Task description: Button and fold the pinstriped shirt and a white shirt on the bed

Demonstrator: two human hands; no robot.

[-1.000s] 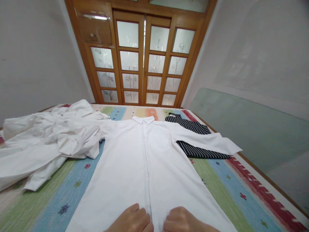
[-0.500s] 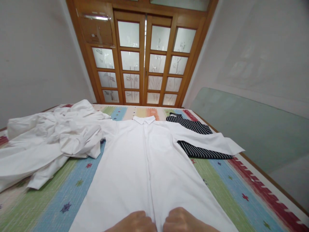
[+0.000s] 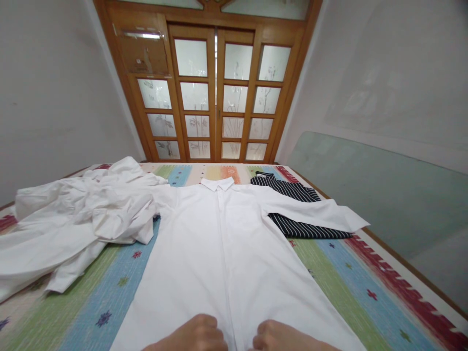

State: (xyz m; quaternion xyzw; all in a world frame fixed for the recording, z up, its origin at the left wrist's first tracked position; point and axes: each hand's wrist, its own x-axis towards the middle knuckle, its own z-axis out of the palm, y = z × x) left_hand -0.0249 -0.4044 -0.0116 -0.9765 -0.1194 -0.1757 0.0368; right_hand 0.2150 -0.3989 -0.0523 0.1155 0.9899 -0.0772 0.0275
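Observation:
A white long-sleeved shirt lies spread face up, its collar at the far end and its button front running down the middle toward me. At the bottom edge of the view my left hand is closed on the lower front of the shirt, left of the button line. My right hand, also closed on the cloth, is to the right of that line. Fingertips of both hands are hidden, and the hem is out of view. The shirt's right-hand sleeve stretches over a folded black-and-white striped garment.
Crumpled white clothing is heaped at the left, meeting the shirt's left sleeve. Beneath everything is a colourful striped sheet. A pale green panel borders the right side, and wooden doors with glass panes stand beyond the far edge.
My hands have moved slightly apart, the left one leftward and the right one a little rightward. The view has tilted up slightly; the garments lie as before.

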